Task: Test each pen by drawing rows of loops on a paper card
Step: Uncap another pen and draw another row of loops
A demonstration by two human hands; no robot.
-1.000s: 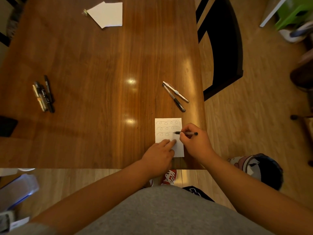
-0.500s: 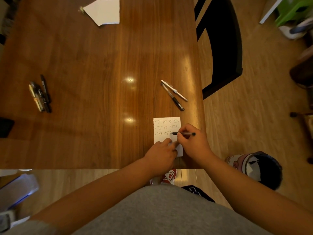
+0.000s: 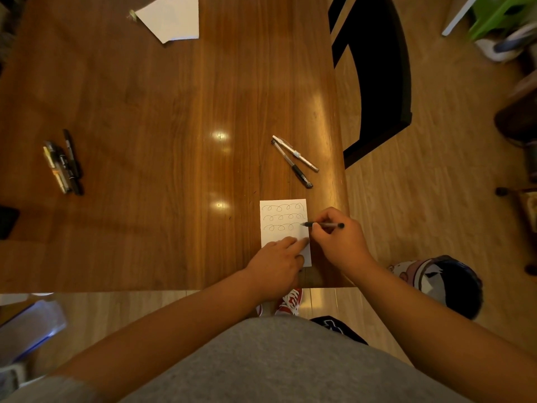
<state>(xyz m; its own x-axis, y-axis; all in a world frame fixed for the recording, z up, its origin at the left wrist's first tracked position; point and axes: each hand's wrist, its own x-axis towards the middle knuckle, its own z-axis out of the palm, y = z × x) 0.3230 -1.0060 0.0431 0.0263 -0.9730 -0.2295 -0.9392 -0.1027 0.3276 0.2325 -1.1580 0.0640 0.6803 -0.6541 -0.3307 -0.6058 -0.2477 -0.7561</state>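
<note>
A small white paper card (image 3: 283, 221) lies near the front right corner of the wooden table (image 3: 162, 117). It bears two full rows of loops and a third row that reaches about two thirds across. My right hand (image 3: 338, 239) pinches a black pen (image 3: 324, 225), whose tip touches the card's right edge at the third row. My left hand (image 3: 276, 267) presses the card's lower part flat with straight fingers. Two pens (image 3: 295, 159) lie side by side just beyond the card. Several more pens (image 3: 64, 164) lie in a bunch at the table's left.
White paper sheets (image 3: 171, 18) lie at the table's far side. A black chair (image 3: 374, 71) stands at the right edge. A dark object (image 3: 7, 218) sits at the far left edge. On the floor to the right is a round patterned cushion (image 3: 436, 283).
The pen tip has moved right along the third row, toward the card's right edge. My left hand stays on the card's lower part.
</note>
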